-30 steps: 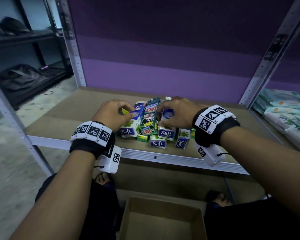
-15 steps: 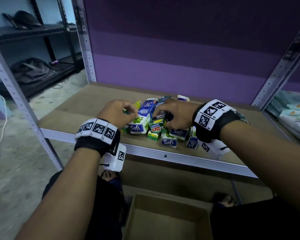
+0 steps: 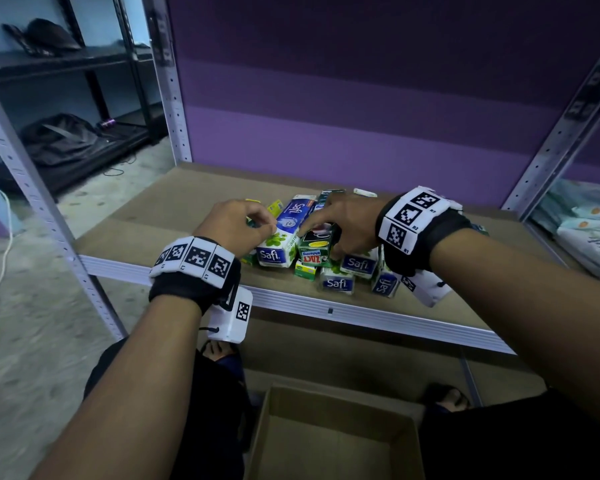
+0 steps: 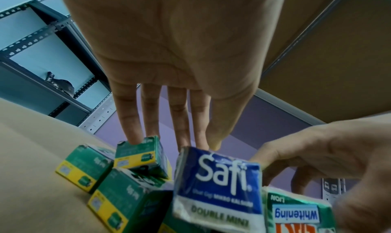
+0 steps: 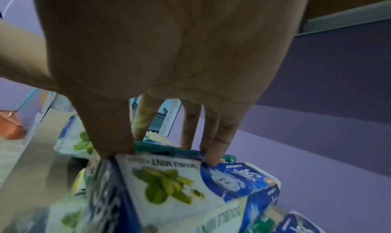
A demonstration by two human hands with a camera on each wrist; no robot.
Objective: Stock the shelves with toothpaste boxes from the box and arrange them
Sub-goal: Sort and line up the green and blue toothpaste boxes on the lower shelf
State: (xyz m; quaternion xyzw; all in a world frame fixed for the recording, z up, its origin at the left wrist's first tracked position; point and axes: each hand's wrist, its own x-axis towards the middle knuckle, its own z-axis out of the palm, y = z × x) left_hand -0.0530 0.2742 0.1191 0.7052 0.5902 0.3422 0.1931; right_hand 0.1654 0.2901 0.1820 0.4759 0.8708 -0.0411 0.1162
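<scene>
A pile of toothpaste boxes lies on the brown shelf board (image 3: 153,216). My left hand (image 3: 243,220) (image 4: 198,144) reaches down onto it, thumb and forefinger pinching the top edge of a long blue Safi box (image 3: 284,237) (image 4: 220,178). The little finger touches a small green-and-yellow box (image 4: 137,154). My right hand (image 3: 336,223) (image 5: 162,153) grips the green Zact box (image 3: 316,247) (image 5: 180,150) beside it, thumb on one side and fingers on the other. More Safi boxes (image 3: 336,282) lie in front, partly hidden under my right wrist.
An open cardboard box (image 3: 343,398) sits on the floor below the shelf's metal front rail (image 3: 326,306). Grey uprights (image 3: 32,188) (image 3: 561,133) frame the bay. Soft packs (image 3: 589,233) fill the shelf to the right. A dark rack with bags (image 3: 63,136) stands at the back left.
My right hand has slid left over the green Zact box, which now lies lower in the pile. My left hand has stayed at the blue Safi box.
</scene>
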